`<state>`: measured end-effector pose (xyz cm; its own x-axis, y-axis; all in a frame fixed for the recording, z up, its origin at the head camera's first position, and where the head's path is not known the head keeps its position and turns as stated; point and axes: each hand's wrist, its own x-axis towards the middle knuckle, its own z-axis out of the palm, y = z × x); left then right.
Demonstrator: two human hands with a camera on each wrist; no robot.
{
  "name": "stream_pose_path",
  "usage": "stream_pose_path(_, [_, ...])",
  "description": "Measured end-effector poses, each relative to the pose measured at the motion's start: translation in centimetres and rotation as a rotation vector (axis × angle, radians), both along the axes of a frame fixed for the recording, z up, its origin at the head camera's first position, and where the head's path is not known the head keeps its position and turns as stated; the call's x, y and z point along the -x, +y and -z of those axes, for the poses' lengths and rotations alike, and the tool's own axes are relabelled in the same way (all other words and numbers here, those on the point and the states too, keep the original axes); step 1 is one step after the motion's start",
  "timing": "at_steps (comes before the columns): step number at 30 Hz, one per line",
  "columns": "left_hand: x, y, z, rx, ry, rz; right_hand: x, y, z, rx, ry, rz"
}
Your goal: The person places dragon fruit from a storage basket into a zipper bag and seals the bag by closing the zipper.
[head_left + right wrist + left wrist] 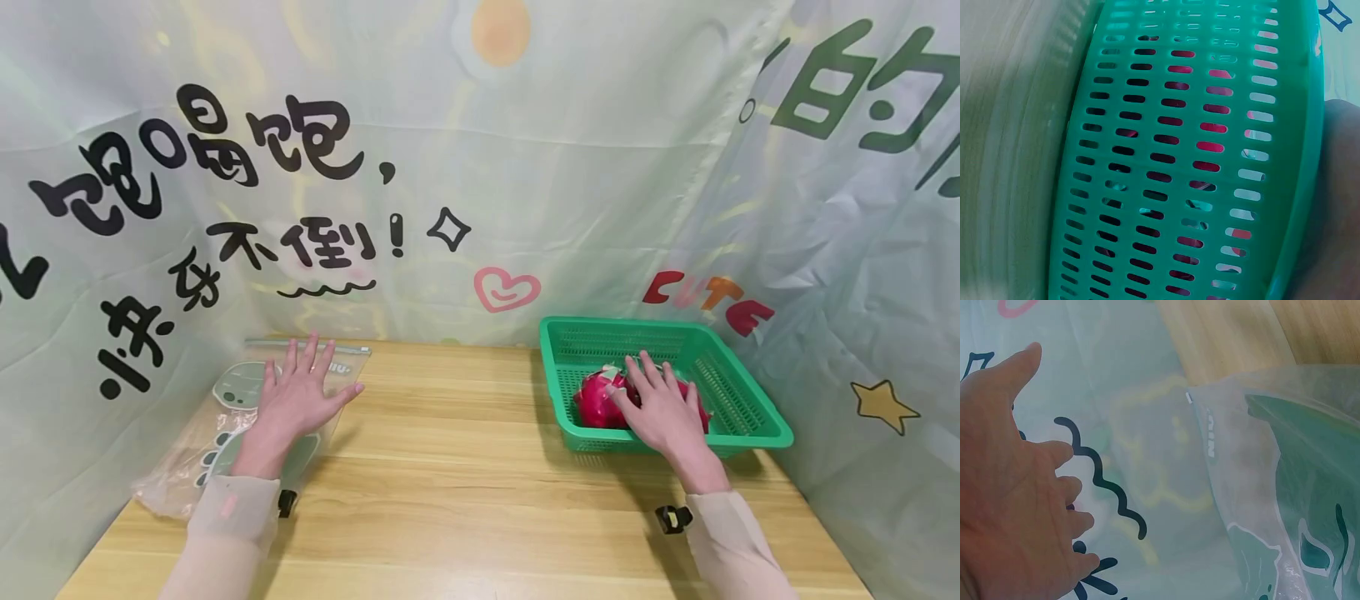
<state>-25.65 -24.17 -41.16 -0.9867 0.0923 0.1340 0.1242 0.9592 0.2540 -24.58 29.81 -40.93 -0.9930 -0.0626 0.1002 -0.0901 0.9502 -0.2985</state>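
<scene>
My left hand (296,406) hovers with fingers spread over a clear zip bag (238,392) printed with green cartoon shapes. In the left wrist view the fingers (1054,456) are extended, and the bag (1235,444) lies off to their right. On the other side, my right hand (663,414) reaches over the front rim of a green plastic basket (750,417), fingers fairly straight. A pink-red dragon fruit (597,400) sits inside, left of that hand; more red fruit (704,410) shows at its right, partly hidden by the hand.
Both lie on a light wood table (450,467). Printed cloth (420,167) hangs along the back and both sides, close behind the bag and basket. The basket's slotted side (1300,156) fills most of the right wrist view. Small black devices (673,519) are at both wrists.
</scene>
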Motion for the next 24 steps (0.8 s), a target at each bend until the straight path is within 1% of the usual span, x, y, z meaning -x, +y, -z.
stream_pose_path(11, [-0.5, 0.1, 0.1, 0.000, 0.031, 0.002, -0.5, -0.3, 0.2, 0.011, 0.030, -0.013])
stream_pose_path(16, [-0.6, 0.1, 0.5, -0.004, 0.058, 0.006, -0.9, -0.5, 0.4, 0.033, 0.054, -0.016])
stream_pose_path(21, [-0.7, 0.1, 0.9, -0.012, 0.104, 0.004, -1.0, -1.0, 0.7, 0.067, 0.098, -0.013])
stream_pose_path(24, [-0.6, 0.0, 1.1, -0.021, 0.131, 0.003, -1.1, -1.5, 0.8, 0.086, 0.141, -0.016])
